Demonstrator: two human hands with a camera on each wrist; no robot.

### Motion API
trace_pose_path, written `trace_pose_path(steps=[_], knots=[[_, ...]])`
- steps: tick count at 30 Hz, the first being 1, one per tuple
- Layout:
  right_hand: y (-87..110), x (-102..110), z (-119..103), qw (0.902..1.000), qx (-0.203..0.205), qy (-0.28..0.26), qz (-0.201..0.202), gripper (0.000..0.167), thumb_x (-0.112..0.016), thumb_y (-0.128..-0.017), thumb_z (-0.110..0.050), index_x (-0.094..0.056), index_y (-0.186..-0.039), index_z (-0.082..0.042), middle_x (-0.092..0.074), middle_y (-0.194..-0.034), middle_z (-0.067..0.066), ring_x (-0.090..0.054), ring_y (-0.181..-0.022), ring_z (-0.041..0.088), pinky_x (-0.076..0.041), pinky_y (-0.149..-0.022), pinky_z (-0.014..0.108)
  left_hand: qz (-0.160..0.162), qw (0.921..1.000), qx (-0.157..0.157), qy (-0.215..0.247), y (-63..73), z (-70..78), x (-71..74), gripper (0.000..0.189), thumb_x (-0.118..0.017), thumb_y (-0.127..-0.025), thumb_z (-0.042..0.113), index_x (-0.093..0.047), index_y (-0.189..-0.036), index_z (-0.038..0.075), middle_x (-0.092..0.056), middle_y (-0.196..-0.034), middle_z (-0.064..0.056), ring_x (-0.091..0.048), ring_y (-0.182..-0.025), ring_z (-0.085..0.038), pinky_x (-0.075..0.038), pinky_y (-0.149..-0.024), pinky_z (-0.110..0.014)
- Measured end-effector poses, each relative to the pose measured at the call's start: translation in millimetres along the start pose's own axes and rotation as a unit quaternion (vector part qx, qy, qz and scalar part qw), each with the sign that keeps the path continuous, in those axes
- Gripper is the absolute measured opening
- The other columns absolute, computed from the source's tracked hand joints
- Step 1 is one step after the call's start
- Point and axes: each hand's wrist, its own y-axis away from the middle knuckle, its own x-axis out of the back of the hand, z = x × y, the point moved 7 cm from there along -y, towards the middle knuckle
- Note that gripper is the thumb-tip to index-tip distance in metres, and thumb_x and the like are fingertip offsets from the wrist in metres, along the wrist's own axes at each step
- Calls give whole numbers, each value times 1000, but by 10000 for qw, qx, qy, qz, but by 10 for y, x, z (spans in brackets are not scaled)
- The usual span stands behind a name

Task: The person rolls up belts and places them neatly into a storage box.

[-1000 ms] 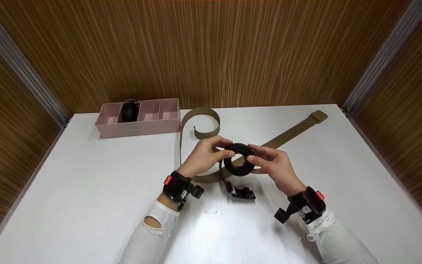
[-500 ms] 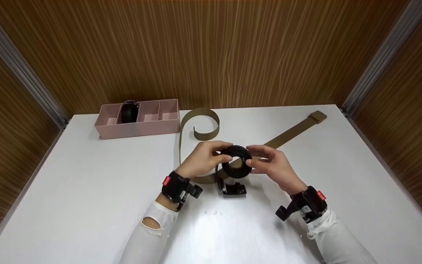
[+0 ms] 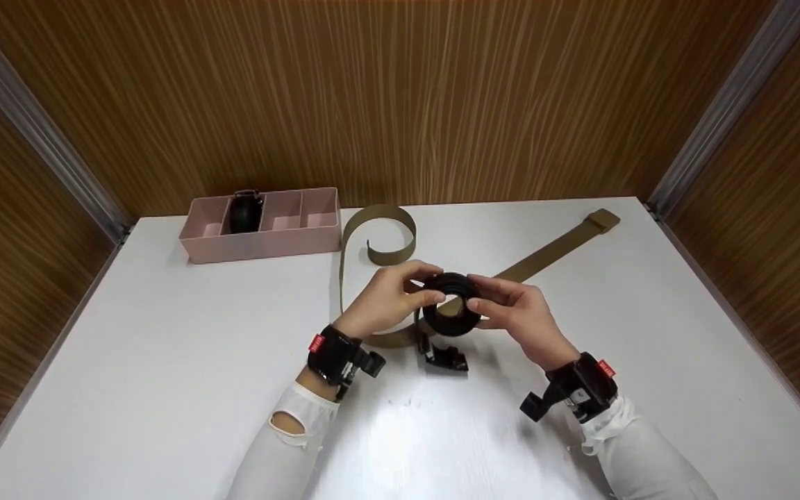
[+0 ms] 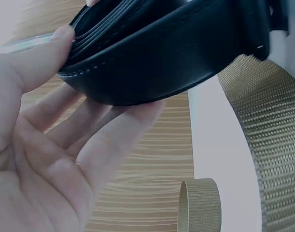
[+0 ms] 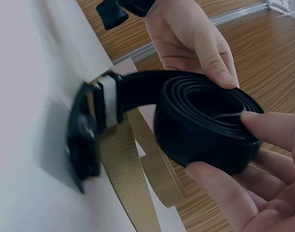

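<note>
Between both hands a black leather belt (image 3: pixel 452 326) is held up in a coil above the table. My left hand (image 3: pixel 389 298) pinches the coil's left side with the thumb at the inner edge. On the opposite side my right hand (image 3: pixel 521 312) grips it, thumb on the rim and fingers around the outside, as the right wrist view shows. The belt's loose end with its black buckle (image 3: pixel 446 357) hangs below the coil; that buckle (image 5: pixel 82 137) looks blurred in the right wrist view. Under the hands lies a khaki webbing belt (image 3: pixel 546 257), partly uncoiled.
A pink divided tray (image 3: pixel 268 244) stands at the back left, with a coiled black belt (image 3: pixel 246 212) in one compartment. The webbing belt's curled end (image 3: pixel 393 255) is beside the tray. Wood-grain panels (image 3: pixel 400 97) enclose the white table (image 3: pixel 164 361).
The coil dipped slightly and tilted, then came back up a little in both hands. Its hanging buckle end has swung left. The webbing belt and tray stay put.
</note>
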Motion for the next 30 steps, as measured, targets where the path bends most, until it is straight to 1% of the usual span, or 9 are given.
trace_pose_path(steps=[5,7,9,12,15,19,22,26,30], knots=[[5,18,32,9970,-41,-715,276,53,-71,-97,1,-53,-145,9,-71,-126,17,-72,-110,27,-61,-83,41,38,9983,175,560,-10,-57,7,47,-79,-95,18,-63,-138,7,-73,-117,-14,-75,-98,-23,-58,-89,-34],[6,14,42,9960,-94,-839,309,53,-71,-97,1,-51,-146,9,-71,-126,16,-72,-109,27,-61,-84,41,20,9978,182,634,-14,-68,2,47,-78,-96,16,-62,-139,6,-73,-117,-15,-75,-100,-24,-58,-89,-34],[6,8,44,9962,-133,-812,273,54,-71,-97,0,-51,-146,8,-71,-125,15,-73,-107,25,-61,-84,41,17,9983,119,570,-18,-65,3,46,-77,-97,15,-62,-139,5,-73,-118,-15,-75,-100,-23,-58,-88,-33],[3,0,25,9983,-135,-544,136,54,-73,-96,-1,-53,-145,7,-71,-124,18,-73,-105,24,-61,-84,42,-7,9993,12,362,-16,-53,9,45,-76,-97,15,-63,-139,4,-73,-117,-14,-75,-98,-21,-58,-87,-31],[1,0,-11,9999,-140,38,-50,55,-76,-94,-4,-55,-145,4,-68,-129,21,-73,-108,25,-61,-85,41,-116,9998,-150,-3,-6,-27,9,45,-76,-98,16,-64,-139,4,-73,-120,-12,-72,-98,-20,-57,-87,-32],[-3,-17,-38,9954,-117,898,-306,54,-77,-94,-10,-59,-143,0,-65,-132,22,-72,-108,27,-61,-84,37,-399,9975,-356,-462,5,6,-36,46,-75,-98,17,-64,-141,6,-71,-130,-8,-68,-105,-18,-55,-89,-33],[-4,-31,-26,9925,-70,1161,-388,52,-78,-94,-11,-61,-142,0,-66,-130,22,-73,-104,25,-61,-83,35,-537,9958,-365,-643,8,2,-67,47,-74,-98,17,-63,-143,8,-69,-135,-5,-66,-107,-16,-54,-88,-31],[-5,-18,16,9962,-119,821,-257,52,-78,-93,-9,-61,-141,2,-68,-128,21,-73,-103,21,-61,-82,34,-465,9965,-284,-641,6,-14,-66,48,-75,-98,20,-63,-143,10,-69,-135,-4,-66,-104,-17,-54,-87,-30],[-9,4,42,9999,-95,103,1,52,-76,-94,-3,-58,-142,5,-70,-127,20,-73,-105,22,-62,-82,38,-225,9986,-174,-455,-5,-25,-34,48,-77,-97,20,-64,-142,10,-70,-131,-4,-69,-106,-19,-55,-89,-31]])
